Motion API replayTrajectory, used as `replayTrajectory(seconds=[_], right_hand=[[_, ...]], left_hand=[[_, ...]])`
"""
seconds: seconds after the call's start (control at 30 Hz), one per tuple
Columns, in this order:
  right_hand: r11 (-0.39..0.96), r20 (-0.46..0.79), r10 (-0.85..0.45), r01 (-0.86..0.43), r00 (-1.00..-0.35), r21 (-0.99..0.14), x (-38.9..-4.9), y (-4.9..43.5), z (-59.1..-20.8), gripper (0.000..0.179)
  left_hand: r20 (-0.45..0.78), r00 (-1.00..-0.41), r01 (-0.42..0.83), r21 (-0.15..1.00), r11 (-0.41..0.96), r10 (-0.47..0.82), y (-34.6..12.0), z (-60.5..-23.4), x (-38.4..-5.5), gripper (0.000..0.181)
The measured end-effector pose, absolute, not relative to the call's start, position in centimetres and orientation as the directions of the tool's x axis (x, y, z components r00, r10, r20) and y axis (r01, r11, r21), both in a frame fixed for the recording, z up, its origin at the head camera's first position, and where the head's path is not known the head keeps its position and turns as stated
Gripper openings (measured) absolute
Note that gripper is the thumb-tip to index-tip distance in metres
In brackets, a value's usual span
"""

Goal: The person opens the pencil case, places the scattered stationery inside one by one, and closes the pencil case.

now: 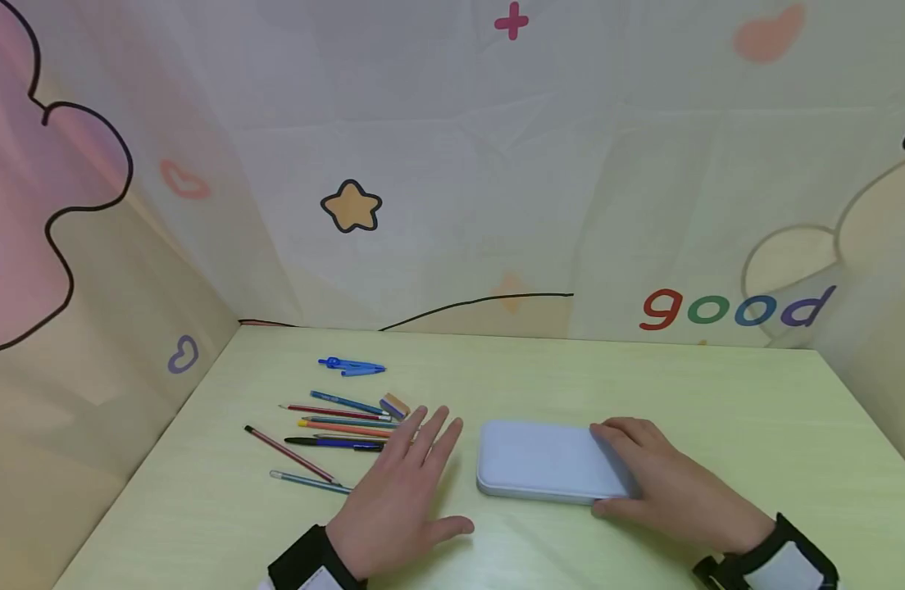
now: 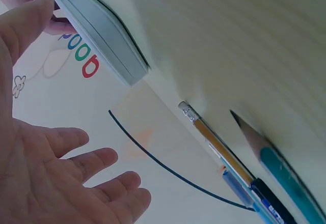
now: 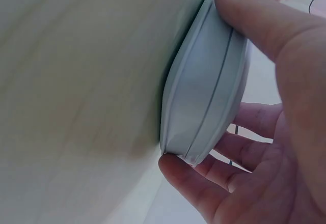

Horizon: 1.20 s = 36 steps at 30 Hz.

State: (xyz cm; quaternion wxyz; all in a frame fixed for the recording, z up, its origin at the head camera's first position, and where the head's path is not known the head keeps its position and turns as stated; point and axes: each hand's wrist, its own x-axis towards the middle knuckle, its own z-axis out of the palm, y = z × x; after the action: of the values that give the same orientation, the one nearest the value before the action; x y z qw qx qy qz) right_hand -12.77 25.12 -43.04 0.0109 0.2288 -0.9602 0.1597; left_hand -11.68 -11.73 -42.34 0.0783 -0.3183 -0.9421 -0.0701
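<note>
A closed pale blue-grey pencil case [image 1: 541, 459] lies flat on the table, right of the middle. My right hand [image 1: 674, 483] grips its right end, thumb on the near side and fingers on the far side. The right wrist view shows the thumb and fingers on either side of the case [image 3: 198, 81], its seam closed. Spread and holding nothing, my left hand [image 1: 401, 508] hovers left of the case, near several pencils [image 1: 342, 412] and a dark blue pen [image 1: 334, 442]. A sharpened teal pencil [image 2: 288, 178] is close to it in the left wrist view.
A blue compass [image 1: 352, 366] lies toward the back left, with an eraser [image 1: 395, 404] in front of it. Two more pencils, one reddish [image 1: 290, 453] and one light blue [image 1: 308, 482], lie left of the left hand. A printed cloth [image 1: 452, 205] hangs behind the table.
</note>
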Motion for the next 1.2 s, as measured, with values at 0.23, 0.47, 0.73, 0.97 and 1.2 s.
replayTrajectory(seconds=[0.23, 0.47, 0.73, 0.97, 1.2], right_hand=[[0.84, 0.098, -0.448, -0.456, -0.889, -0.295, -12.5, 24.4, -43.0, 0.095], [0.853, 0.057, -0.433, -0.43, -0.9, -0.295, -12.2, 24.0, -43.0, 0.095], [0.846, 0.07, -0.447, -0.447, -0.892, -0.29, -12.0, 23.5, -42.8, 0.096], [0.851, 0.076, -0.445, -0.448, -0.892, -0.275, -11.9, 23.3, -42.7, 0.096], [0.847, 0.063, -0.455, -0.454, -0.888, -0.277, -11.7, 23.6, -42.6, 0.095]], left_hand=[[0.107, -0.803, 0.593, 0.24, 0.768, 0.587, -10.8, -42.3, -12.8, 0.113], [0.102, -0.792, 0.601, 0.305, 0.739, 0.602, -9.4, -42.5, -14.1, 0.11], [0.05, -0.793, 0.575, 0.389, 0.72, 0.607, -8.6, -42.9, -14.9, 0.103], [0.05, -0.783, 0.584, 0.404, 0.704, 0.62, -8.5, -43.1, -15.4, 0.097], [0.043, -0.777, 0.581, 0.432, 0.69, 0.628, -8.5, -43.1, -15.5, 0.095]])
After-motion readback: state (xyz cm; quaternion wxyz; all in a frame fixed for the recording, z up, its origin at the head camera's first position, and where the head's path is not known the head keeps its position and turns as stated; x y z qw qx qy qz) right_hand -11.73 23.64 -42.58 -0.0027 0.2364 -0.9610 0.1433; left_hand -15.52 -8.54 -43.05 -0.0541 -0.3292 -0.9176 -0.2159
